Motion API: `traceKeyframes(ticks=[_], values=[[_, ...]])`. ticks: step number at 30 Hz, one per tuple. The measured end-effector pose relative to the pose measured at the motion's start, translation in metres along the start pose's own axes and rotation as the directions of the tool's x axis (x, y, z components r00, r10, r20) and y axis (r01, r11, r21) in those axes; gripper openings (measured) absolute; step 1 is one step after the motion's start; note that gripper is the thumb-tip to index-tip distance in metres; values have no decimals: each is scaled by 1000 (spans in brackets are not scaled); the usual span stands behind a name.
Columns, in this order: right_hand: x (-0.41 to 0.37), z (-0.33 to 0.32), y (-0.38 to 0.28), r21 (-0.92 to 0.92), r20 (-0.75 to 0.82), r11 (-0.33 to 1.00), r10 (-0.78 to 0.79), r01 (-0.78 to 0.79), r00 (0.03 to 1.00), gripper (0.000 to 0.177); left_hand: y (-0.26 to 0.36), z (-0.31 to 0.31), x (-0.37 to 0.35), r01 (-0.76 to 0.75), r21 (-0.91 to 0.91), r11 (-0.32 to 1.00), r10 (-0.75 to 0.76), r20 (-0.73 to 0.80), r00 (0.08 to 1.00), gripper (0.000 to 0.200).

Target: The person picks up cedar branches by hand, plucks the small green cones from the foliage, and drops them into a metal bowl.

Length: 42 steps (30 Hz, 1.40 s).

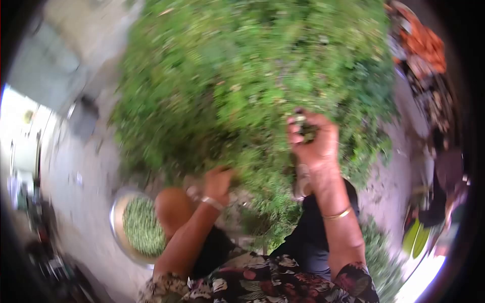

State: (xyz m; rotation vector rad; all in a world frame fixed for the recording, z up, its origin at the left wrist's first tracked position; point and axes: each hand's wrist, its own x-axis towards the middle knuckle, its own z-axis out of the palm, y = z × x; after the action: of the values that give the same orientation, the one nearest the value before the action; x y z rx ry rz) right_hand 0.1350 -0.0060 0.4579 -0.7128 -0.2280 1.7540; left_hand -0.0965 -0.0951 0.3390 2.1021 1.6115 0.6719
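A big heap of leafy green plants (252,65) fills the middle of the head view, blurred by motion. My right hand (317,137) is raised over the heap's right part, its fingers curled round small green pieces (307,132). Lower and to the left, my left hand (218,183) is near the heap's front edge, between my knees. Its fingers are smeared, and anything in them cannot be made out. Beside my left knee stands a round metal bowl (117,222) with many small green pods (144,227) in it.
Orange cloth (422,43) and a pile of sticks (439,108) lie at the right. A dark grey container (84,118) stands on the floor (76,166) at the left. More greenery (376,252) is at the lower right, with a yellow-green object (417,238) beyond it.
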Motion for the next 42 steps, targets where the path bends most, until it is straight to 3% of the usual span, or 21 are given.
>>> traceKeyframes(ticks=[1, 2, 3, 4, 8, 10, 12, 15, 17, 23, 24, 28, 29, 30, 32, 33, 34, 35, 36, 39, 42], values=[[-2, 11, 5, -41, 52, 999, 18, -16, 998, 25, 0, 3, 0, 32, -92, 995, -33, 0, 999, 31], [-7, 25, 12, -75, 93, 997, 34, -27, 995, 26, 6, 10, 5, 298, -489, 819, -283, 108, 953, 24], [-11, 42, 23, -108, 132, 994, 51, -37, 990, 28, 14, 11, 11, 509, -809, 293, -541, 298, 786, 17], [-17, 64, 38, -143, 159, 989, 62, -40, 985, 26, 21, 8, 17, 534, -845, 42, -618, 398, 678, 13], [-57, 141, 119, -322, 247, 935, 232, -146, 941, 25, 20, 2, 23, 456, -875, 161, -632, 263, 729, 10], [-81, 166, 169, -443, 353, 862, 421, -247, 835, 34, -2, 61, 35, 134, -975, 174, -702, -27, 712, 8], [-112, 197, 227, -447, 355, 825, 517, -345, 779, 46, -14, 69, 37, 180, -945, 274, -712, -73, 699, 8], [-132, 213, 285, -528, 454, 793, 566, -304, 688, 65, -21, 45, 29, 237, -902, 361, -720, -108, 686, 10], [-133, 217, 313, -651, 580, 751, 586, -109, 566, 79, -13, -17, 20, 395, -917, 54, -696, 249, 673, 10], [-122, 210, 291, -527, 590, 742, 671, -414, 450, 83, -40, -26, 7, 208, -978, -20, -704, 161, 692, 10], [-119, 206, 268, -522, 668, 800, 600, -297, 441, 85, -43, -38, 1, 159, -986, -57, -693, 153, 705, 11], [-103, 167, 165, -286, 795, 935, 110, 209, 597, 66, -40, -81, -10, -17, -952, -304, -584, 172, 793, 14], [-107, 161, 146, -383, 675, 806, -90, 451, 733, 55, -37, -91, -14, -49, -929, -367, -560, 179, 809, 15], [-105, 148, 130, -445, 578, 706, -244, 551, 779, 41, -34, -101, -19, -68, -908, -413, -542, 184, 820, 16], [-91, 114, 112, -628, 452, 493, -399, 602, 798, 29, -19, -119, -25, -62, -864, -500, -535, 252, 806, 15], [-85, 95, 108, -728, 383, 414, -415, 546, 825, 23, -22, -116, -26, -24, -867, -497, -503, 266, 822, 15], [-80, 74, 107, -836, 288, 339, -398, 431, 871, 25, -30, -109, -28, -68, -857, -510, -297, 102, 949, 14], [-73, 51, 108, -913, 216, 257, -349, 315, 912, 34, -34, -105, -29, -103, -834, -542, -73, -75, 994, 12], [-70, 33, 107, -962, 129, 211, -214, 175, 968, 43, -34, -104, -29, -68, -839, -540, -36, -58, 998, 12], [-77, 12, 132, -876, -100, 466, 70, -121, 992, 70, -34, -105, -30, -20, -813, -582, 132, -119, 984, 14], [-73, -5, 151, -729, 19, 668, 236, -148, 972, 70, -31, -101, -28, 72, -834, -547, 332, -137, 933, 17]])
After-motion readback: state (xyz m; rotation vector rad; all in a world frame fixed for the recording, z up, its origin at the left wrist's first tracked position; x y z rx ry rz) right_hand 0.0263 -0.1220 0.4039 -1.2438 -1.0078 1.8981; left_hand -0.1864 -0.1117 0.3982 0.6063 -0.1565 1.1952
